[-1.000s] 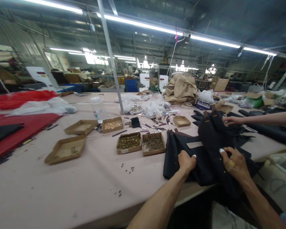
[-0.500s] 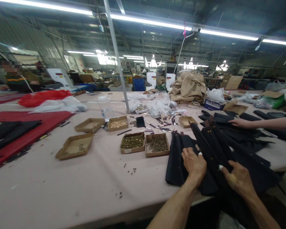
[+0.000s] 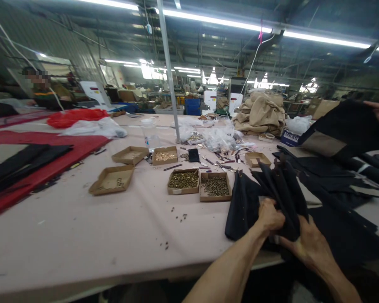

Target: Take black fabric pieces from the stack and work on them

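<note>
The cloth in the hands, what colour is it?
The cloth is black, clearest in the head view.

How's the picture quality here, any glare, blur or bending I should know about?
Head view: the ceiling tube lights blow out to white glare; wide-lens distortion bends the table edge and the pole; the left hand and right hand gripping the dark fabric are slightly soft; the fabric's folds sink into near-black; the far background is hazy.

Cardboard trays (image 3: pixel 199 185) on table (image 3: pixel 82 235), folded fabric (image 3: pixel 271 198) right of them, fabric heap (image 3: pixel 262 113) behind
</note>
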Action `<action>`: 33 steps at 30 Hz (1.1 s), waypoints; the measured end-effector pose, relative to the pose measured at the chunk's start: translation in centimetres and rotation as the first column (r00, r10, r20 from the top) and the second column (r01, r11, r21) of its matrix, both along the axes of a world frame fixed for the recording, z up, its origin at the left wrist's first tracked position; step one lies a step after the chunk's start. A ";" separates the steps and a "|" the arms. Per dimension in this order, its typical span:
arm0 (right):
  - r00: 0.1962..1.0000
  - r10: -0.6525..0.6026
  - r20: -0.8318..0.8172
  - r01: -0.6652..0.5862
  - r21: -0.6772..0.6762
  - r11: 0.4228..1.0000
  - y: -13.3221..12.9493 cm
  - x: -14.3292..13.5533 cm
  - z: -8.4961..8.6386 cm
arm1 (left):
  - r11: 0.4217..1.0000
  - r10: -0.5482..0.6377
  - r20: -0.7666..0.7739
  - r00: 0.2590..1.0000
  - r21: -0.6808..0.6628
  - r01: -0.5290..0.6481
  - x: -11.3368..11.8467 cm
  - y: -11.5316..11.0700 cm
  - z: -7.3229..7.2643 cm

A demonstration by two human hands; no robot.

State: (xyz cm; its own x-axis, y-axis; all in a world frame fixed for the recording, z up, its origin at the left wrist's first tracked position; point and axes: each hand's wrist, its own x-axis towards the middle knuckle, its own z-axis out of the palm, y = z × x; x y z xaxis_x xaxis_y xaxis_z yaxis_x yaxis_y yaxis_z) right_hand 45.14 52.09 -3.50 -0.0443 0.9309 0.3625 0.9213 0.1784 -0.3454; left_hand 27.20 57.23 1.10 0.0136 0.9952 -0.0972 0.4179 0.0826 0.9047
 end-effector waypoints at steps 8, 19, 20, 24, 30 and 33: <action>0.832 -0.397 -0.387 0.443 0.031 0.896 0.6 4.7 1.1 | 0.957 0.281 -0.451 0.847 0.197 -0.213 -4.4 -5.1 -0.3; 0.800 -0.264 -0.539 0.289 -0.039 0.956 0.5 4.1 -1.9 | 0.931 -0.066 -0.336 0.940 0.317 0.179 0.4 -6.5 3.4; 0.799 -0.260 -0.542 0.291 -0.029 0.956 0.8 4.1 -2.0 | 0.948 0.010 -0.354 0.935 0.300 0.104 -0.2 -6.6 3.3; 0.856 -0.161 -0.492 0.214 0.054 0.975 1.5 2.5 -1.2 | 0.917 0.395 -0.419 0.818 0.242 -0.319 -4.3 -6.5 0.7; 0.951 0.042 -0.307 0.029 0.223 0.974 1.0 -3.4 1.5 | 0.958 0.265 -0.211 0.941 0.164 -0.233 -3.1 -5.1 1.1; 0.898 0.314 -0.310 -0.252 0.223 0.942 1.0 -5.1 3.2 | 0.933 0.313 -0.161 0.936 0.238 -0.271 -2.8 -6.7 0.8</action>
